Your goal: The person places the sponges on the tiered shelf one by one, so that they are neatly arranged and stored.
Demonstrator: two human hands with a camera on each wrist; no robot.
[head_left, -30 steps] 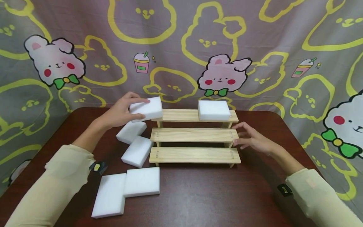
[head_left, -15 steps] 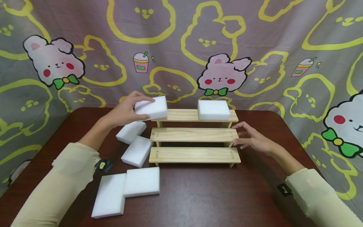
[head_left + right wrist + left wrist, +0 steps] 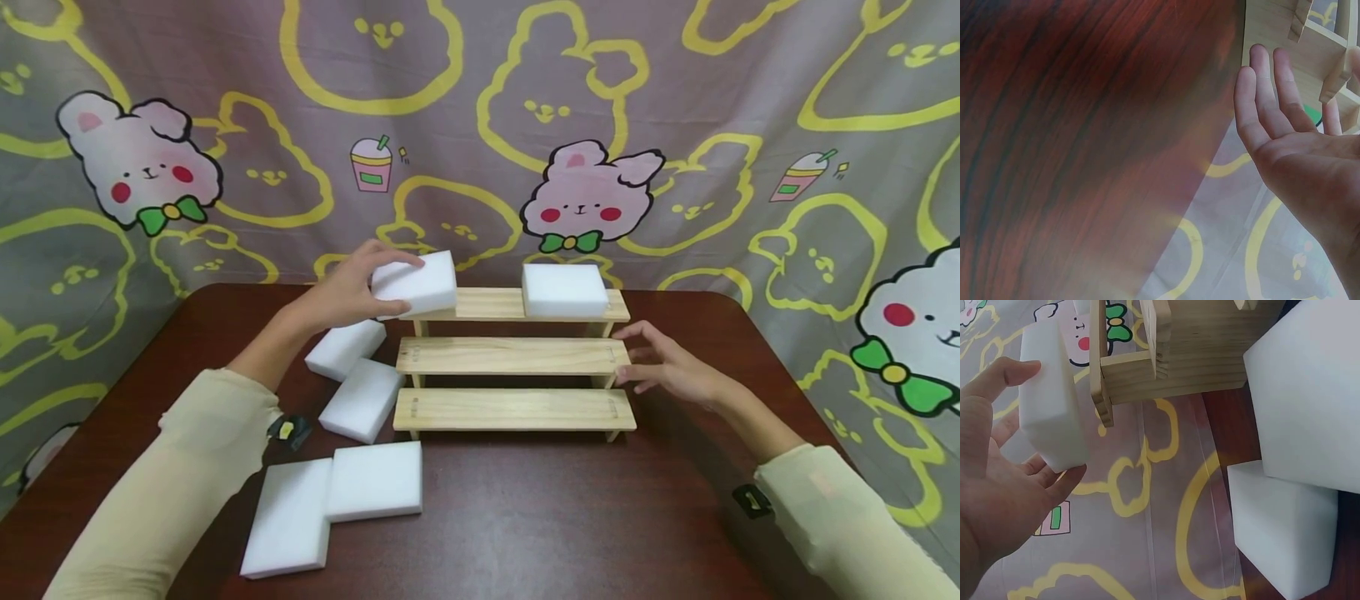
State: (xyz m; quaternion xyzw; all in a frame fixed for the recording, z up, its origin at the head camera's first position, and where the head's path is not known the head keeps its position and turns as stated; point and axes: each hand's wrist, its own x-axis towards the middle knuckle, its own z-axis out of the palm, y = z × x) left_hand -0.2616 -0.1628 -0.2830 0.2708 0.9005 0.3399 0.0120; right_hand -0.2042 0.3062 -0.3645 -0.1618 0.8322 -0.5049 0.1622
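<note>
1 white block (image 3: 420, 287) is gripped by the left hand (image 3: 341, 292) just left of centre in the head view, between the thumb at its near side and the fingers at its far side. The block's right part overlaps the left end of the top shelf (image 3: 487, 302) in that view. In the left wrist view it appears at upper left, with a gap between it and the wooden rack (image 3: 517, 408) from that angle; I cannot tell whether it touches the shelf.

A second block (image 3: 566, 289) lies flat on the right part of the top shelf, right of the frame's centre. Below it runs the bare middle shelf (image 3: 510, 357).

The right hand (image 3: 678, 371), at centre right of the head view, has its fingers loosely extended and spread beside the right end of the rack. Whether its fingertips touch the wood is unclear.

4 more blocks lie on the dark red-brown table (image 3: 525, 517), left of centre: an angled block (image 3: 347, 348) just above and left of a turned block (image 3: 362, 400), and, at lower left, a long-set block (image 3: 287, 517) against a crosswise block (image 3: 377, 481).

Across the upper frame hangs a rabbit-print curtain (image 3: 442, 146).
</note>
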